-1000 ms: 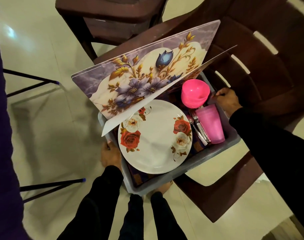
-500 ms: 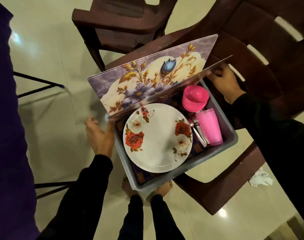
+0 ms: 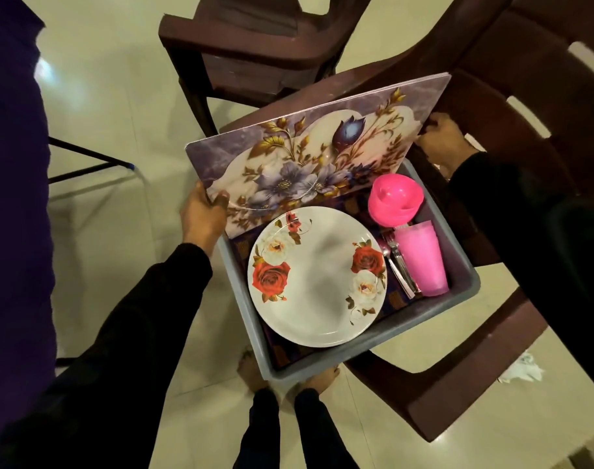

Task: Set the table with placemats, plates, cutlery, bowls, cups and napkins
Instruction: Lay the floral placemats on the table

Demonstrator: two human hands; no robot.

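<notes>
A stack of purple floral placemats stands tilted at the far side of a grey tub that sits on a brown chair. My left hand grips the stack's lower left corner. Over at the stack's right edge, my right hand holds it too. Inside the tub lie white rose-patterned plates, stacked pink bowls, stacked pink cups on their side and metal cutlery between the plates and cups. Dark patterned cloth lies beneath them.
The tub rests on a brown plastic chair; another brown chair stands behind it. A purple-covered table edge runs down the left. My feet stand on the pale tiled floor, where a crumpled white tissue lies at right.
The fanned placemats have closed into one stack. My left hand moved from the tub's rim up to the stack's lower left corner; my right hand rose to its right edge.
</notes>
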